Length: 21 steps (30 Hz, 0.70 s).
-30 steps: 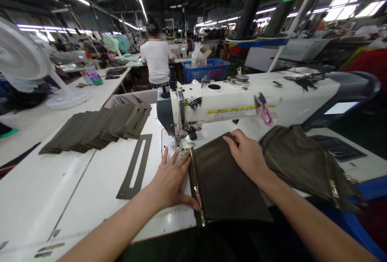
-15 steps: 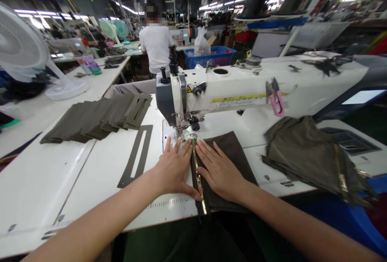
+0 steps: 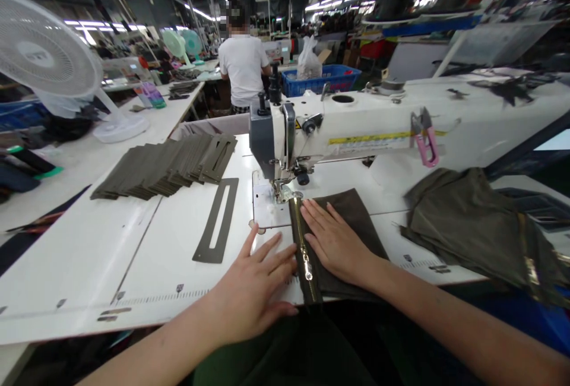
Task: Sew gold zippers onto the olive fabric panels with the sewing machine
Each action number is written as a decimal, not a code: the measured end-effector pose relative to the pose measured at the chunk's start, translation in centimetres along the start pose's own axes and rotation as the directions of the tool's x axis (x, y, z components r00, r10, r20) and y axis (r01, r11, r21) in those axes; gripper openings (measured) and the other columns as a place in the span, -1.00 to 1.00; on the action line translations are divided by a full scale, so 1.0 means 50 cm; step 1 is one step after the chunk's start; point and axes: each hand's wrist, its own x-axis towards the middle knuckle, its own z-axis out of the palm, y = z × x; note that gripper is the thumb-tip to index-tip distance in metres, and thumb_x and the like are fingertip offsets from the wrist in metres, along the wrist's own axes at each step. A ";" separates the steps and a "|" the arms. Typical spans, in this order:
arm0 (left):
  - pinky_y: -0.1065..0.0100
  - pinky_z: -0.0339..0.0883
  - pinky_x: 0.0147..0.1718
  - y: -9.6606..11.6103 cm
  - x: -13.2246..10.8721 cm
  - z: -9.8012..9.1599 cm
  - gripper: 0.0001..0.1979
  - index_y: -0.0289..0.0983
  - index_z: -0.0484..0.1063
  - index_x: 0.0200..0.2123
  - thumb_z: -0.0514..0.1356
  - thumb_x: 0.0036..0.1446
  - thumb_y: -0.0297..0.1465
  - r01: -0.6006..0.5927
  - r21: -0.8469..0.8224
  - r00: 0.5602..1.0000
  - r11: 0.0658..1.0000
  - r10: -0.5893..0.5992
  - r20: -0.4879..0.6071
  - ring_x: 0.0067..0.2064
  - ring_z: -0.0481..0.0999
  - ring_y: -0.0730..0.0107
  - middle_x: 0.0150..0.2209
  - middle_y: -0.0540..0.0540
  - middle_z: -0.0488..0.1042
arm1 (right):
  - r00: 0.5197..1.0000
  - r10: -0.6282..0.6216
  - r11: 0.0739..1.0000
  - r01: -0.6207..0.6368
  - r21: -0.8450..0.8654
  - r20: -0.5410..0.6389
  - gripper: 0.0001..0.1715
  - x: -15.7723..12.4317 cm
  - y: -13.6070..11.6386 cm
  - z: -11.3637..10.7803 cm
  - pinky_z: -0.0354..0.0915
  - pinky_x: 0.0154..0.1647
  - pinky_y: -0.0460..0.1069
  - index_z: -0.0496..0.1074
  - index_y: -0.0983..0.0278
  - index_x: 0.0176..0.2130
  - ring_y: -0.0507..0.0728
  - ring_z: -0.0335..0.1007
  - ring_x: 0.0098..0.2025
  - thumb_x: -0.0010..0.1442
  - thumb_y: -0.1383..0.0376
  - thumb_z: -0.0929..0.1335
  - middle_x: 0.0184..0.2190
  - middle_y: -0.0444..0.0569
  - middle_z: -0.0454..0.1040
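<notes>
- Far left, a white fan stands on the next table.
- A stack of olive strips lies fanned on my white table, with one slotted strip apart, nearer me.
- Beyond them, a co-worker sits with their back to me.
- My left hand lies flat and spread on the table, fingertips just beside the zipper.
- The brass zipper runs lengthwise from the sewing machine's foot toward me, slider at my end, along the panel's left edge.
- My right hand presses flat on the dark panel, fingers close together, pinching nothing.
- Pink snips hang on the machine arm.
- A sewn olive bundle lies far right.
</notes>
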 end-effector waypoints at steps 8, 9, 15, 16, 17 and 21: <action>-0.13 -0.05 0.10 -0.101 -0.169 0.043 -0.16 -0.38 -0.12 0.24 0.03 0.06 0.04 0.396 0.346 0.898 0.851 -0.280 -0.339 0.21 0.05 -0.13 0.21 -0.38 0.04 | 0.999 -0.029 0.999 0.030 0.037 -0.039 -0.45 0.014 0.012 -0.012 -0.14 0.23 0.23 0.06 0.45 0.19 0.17 -0.22 0.28 0.26 0.29 0.10 0.24 0.12 -0.03; -0.10 0.02 0.08 -0.093 -0.182 0.053 -0.19 -0.35 -0.09 0.24 0.04 0.07 0.02 0.402 0.345 0.896 0.848 -0.287 -0.339 0.19 0.09 -0.11 0.21 -0.36 0.06 | 0.997 -0.059 0.997 0.062 0.046 -0.056 -0.45 0.013 0.011 -0.016 -0.15 0.23 0.23 0.06 0.43 0.19 0.16 -0.24 0.28 0.26 0.28 0.11 0.25 0.11 -0.05; -0.03 0.17 0.01 -0.042 -0.167 0.048 -0.21 -0.20 -0.02 0.22 0.17 0.00 -0.04 0.330 0.254 0.929 0.909 -0.266 -0.257 0.15 0.14 -0.11 0.22 -0.27 0.04 | 0.981 -0.192 0.975 0.190 0.119 0.004 -0.42 0.007 0.008 -0.023 -0.14 0.21 0.28 0.01 0.37 0.21 0.17 -0.21 0.27 0.26 0.21 0.14 0.23 0.09 -0.01; -0.07 0.12 0.03 -0.044 -0.158 0.042 -0.17 -0.22 -0.08 0.24 0.17 -0.01 -0.03 0.313 0.243 0.936 0.918 -0.255 -0.242 0.19 0.07 -0.14 0.24 -0.29 -0.03 | 0.984 -0.179 0.974 0.178 0.142 -0.008 -0.45 0.008 0.009 -0.022 -0.10 0.21 0.26 0.02 0.36 0.20 0.16 -0.18 0.27 0.27 0.23 0.12 0.23 0.09 0.01; -0.12 0.06 0.06 -0.048 -0.150 0.037 -0.11 -0.26 -0.13 0.25 0.17 -0.03 -0.01 0.294 0.235 0.943 0.926 -0.242 -0.227 0.22 -0.01 -0.16 0.26 -0.32 -0.10 | 0.988 -0.154 0.974 0.157 0.163 -0.032 -0.47 0.009 0.011 -0.019 -0.07 0.21 0.23 0.04 0.37 0.20 0.13 -0.16 0.26 0.28 0.26 0.10 0.23 0.09 0.02; -0.12 0.04 0.09 -0.049 -0.144 0.038 -0.13 -0.32 -0.17 0.25 0.19 0.00 -0.12 0.186 0.199 0.974 0.962 -0.154 -0.163 0.24 -0.05 -0.09 0.25 -0.31 -0.07 | 0.990 -0.071 0.985 0.089 0.149 -0.125 -0.51 0.015 0.016 -0.006 -0.01 0.20 0.19 0.12 0.45 0.15 0.13 -0.12 0.25 0.26 0.34 0.09 0.20 0.15 0.07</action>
